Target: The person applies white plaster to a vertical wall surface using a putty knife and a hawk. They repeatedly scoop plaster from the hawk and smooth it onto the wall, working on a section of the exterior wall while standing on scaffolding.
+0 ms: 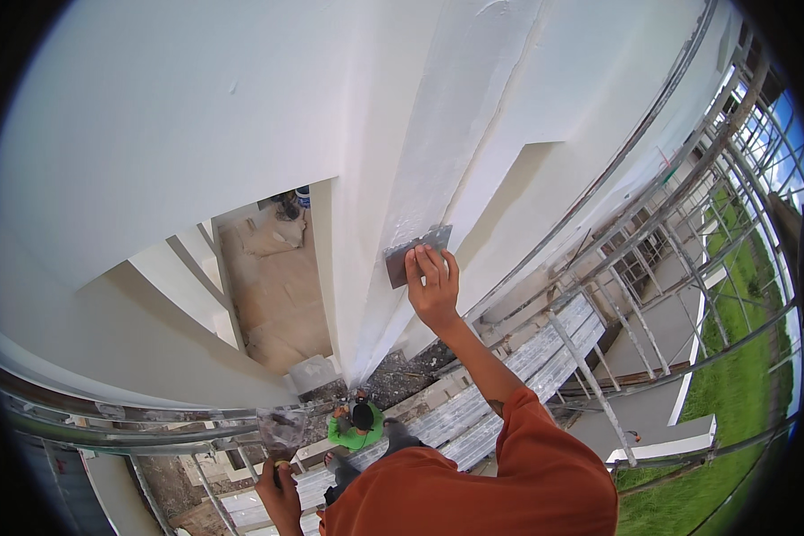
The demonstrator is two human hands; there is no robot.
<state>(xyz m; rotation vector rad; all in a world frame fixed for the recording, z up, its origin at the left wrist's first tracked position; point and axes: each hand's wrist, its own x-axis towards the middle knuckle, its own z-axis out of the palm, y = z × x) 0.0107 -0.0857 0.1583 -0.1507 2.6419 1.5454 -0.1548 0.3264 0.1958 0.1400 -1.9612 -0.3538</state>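
Observation:
My right hand (433, 288) reaches up, its fingers closed on a flat dark putty blade (399, 263) pressed against a white column (433, 134). Slightly uneven wet-looking filler shows on the column face around and above the blade, and a rough line runs down its right side. Low on the left, my left hand (280, 498) grips a broad putty knife (281, 432) by its handle, part of which shows yellowish. White smears cover that knife's wide blade, held away from the column.
Scaffold planks (545, 344) lie below, with metal scaffold tubes (590, 384) along the right and a curved rail at left. Beneath me a person in a green top (357, 435) is near the column's foot. A wall opening (272, 277) shows a dusty floor. Grass (732, 411) lies far right.

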